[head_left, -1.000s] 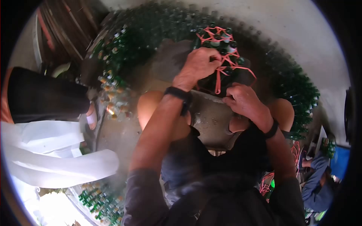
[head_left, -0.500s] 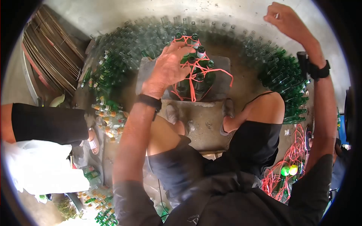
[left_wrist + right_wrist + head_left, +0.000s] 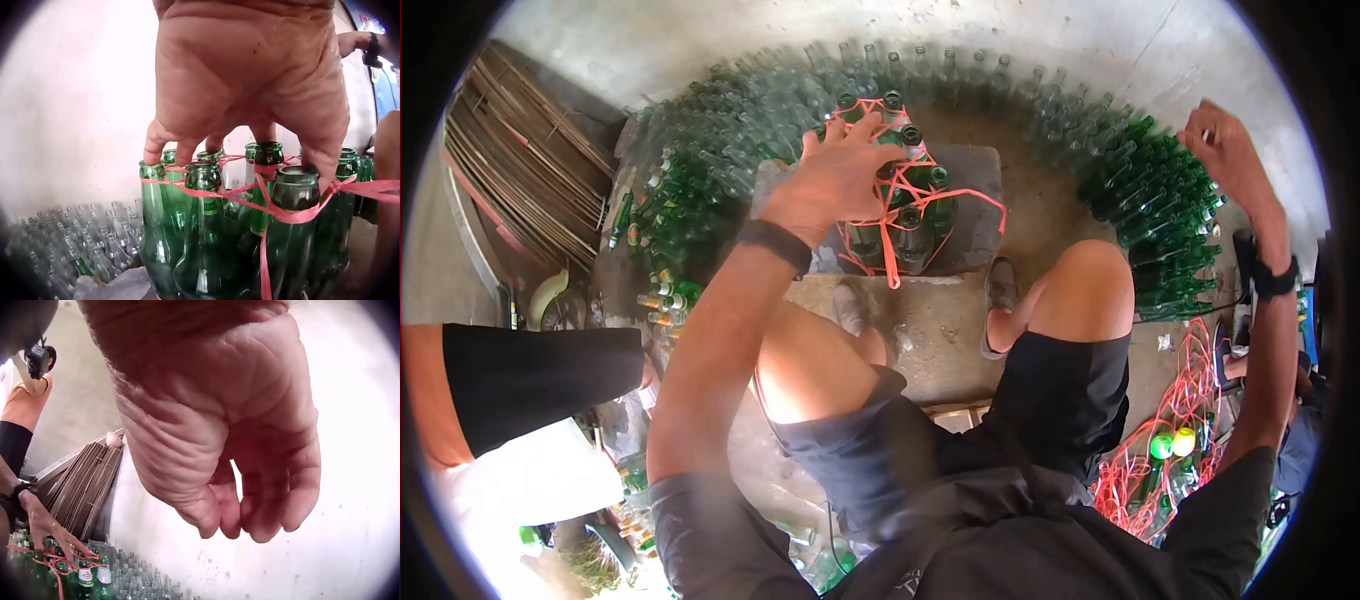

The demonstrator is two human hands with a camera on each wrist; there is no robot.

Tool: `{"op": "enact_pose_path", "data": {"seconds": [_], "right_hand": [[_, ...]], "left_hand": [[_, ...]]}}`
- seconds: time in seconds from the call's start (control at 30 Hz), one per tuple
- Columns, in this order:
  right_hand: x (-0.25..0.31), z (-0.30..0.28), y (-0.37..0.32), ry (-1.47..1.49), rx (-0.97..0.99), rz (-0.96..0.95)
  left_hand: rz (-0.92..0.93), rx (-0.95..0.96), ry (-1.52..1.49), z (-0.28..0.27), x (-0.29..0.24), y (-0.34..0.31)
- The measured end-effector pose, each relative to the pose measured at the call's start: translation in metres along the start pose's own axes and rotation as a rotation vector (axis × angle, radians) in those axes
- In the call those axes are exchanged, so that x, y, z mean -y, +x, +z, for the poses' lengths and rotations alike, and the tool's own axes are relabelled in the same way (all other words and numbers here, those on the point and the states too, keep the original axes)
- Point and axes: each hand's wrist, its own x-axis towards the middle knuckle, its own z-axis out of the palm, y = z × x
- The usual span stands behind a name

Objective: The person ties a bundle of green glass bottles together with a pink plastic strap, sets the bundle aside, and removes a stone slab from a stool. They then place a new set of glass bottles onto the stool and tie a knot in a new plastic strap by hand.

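- Head view: the left hand spreads over a bundle of green bottles, its grip open; red strapping links their necks. The bundle stands upright on a grey slab, in front of the person's feet. The right hand is raised, well apart from the bundle. More bottles curve around the slab, and tangled strapping lies at right.
- Left wrist view: the left hand's fingertips rest among the bottle tops, the thumb beside the front bottle's neck.
- Right wrist view: the right hand's fingers hang loosely curled, grip empty; wooden strips lean beyond.
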Motion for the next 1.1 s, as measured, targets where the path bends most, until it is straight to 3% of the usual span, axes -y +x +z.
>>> {"op": "enact_pose_path", "data": {"seconds": [0.07, 0.2, 0.27, 0.33, 0.57, 0.67, 0.73, 0.8, 0.9, 1.0, 1.1], "right_hand": [[0.005, 0.015, -0.022, 0.071, 0.027, 0.080], [0.011, 0.044, -0.060, 0.100, 0.033, 0.058], [0.015, 0.058, -0.077, 0.188, 0.073, 0.167], [0.014, 0.069, -0.088, 0.201, 0.082, 0.183], [0.037, 0.095, -0.124, 0.282, 0.184, 0.300], [0.042, 0.103, -0.127, 0.299, 0.210, 0.323], [0.046, 0.106, -0.127, 0.325, 0.208, 0.315], [0.055, 0.105, -0.125, 0.347, 0.198, 0.310], [0.083, 0.098, -0.117, 0.366, 0.092, 0.269], [0.125, 0.093, -0.110, 0.551, -0.260, 0.242], [0.159, 0.096, -0.103, 0.562, -0.212, 0.107]], "left_hand": [[-0.003, -0.007, 0.093, 0.004, 0.002, 0.005], [0.060, -0.024, 0.119, 0.019, 0.012, 0.021], [0.043, -0.047, 0.136, 0.020, 0.010, 0.024], [0.016, -0.006, 0.325, 0.018, 0.007, 0.029], [-0.023, 0.073, 0.295, 0.020, 0.011, 0.035], [0.006, 0.007, 0.267, 0.028, 0.017, 0.037], [0.142, -0.097, 0.164, 0.031, 0.029, 0.035], [0.141, -0.080, 0.173, 0.032, 0.031, 0.035], [0.151, -0.085, 0.176, 0.031, 0.030, 0.035], [0.145, -0.075, 0.146, 0.028, 0.027, 0.035], [0.139, -0.089, 0.115, 0.030, 0.031, 0.033]]}}
